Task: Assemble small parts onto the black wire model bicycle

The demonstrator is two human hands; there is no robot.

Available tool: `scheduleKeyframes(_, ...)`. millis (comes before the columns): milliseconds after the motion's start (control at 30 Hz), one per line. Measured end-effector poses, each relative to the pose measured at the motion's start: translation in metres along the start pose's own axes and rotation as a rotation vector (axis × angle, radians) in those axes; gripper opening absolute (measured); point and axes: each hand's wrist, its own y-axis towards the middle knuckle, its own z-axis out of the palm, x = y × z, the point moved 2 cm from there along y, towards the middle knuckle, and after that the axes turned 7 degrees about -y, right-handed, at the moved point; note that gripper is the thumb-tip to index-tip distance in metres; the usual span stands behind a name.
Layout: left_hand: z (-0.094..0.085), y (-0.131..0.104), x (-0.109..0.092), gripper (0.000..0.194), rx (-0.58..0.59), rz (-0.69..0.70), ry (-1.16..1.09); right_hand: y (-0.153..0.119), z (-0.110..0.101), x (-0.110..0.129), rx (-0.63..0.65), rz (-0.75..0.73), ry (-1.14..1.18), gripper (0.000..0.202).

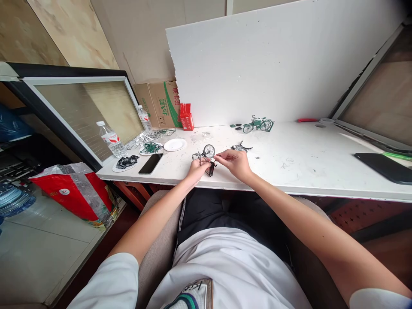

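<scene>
From my end, both forearms reach in from below and meet at the near edge of the white table, where the left hand has its fingers pinched shut on a half-built model bicycle standing just in front of it. The right hand is curled, fingertips pressed together on some tiny part right beside the bike's frame; can't tell what it is. A finished green model bicycle sits farther back by the white board, and a black phone lies off to the left.
</scene>
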Motion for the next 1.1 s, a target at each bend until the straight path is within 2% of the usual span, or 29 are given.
scheduleKeyframes(167,-0.0001,-0.0011,0.0009,0.021,0.044,0.000,0.030,-0.0012,0.0017,-0.0019,-0.017,-0.017,-0.016,0.042)
scheduleKeyframes(400,-0.0008,-0.0017,0.0015,0.021,0.044,0.025,0.035,-0.0038,0.0017,-0.0021,0.012,-0.177,-0.028,0.031)
scheduleKeyframes(667,-0.0010,0.0002,0.0014,0.022,0.032,-0.011,-0.043,-0.0027,0.0012,0.0056,0.028,-0.110,0.043,0.027)
scheduleKeyframes(900,-0.0016,-0.0004,0.0003,0.026,0.027,-0.013,-0.028,-0.0005,-0.0030,0.0053,0.012,-0.024,0.039,0.037)
scheduleKeyframes(1100,-0.0033,0.0014,0.0017,0.026,0.044,-0.025,-0.029,-0.0009,-0.0015,0.0052,0.010,-0.047,0.037,0.038)
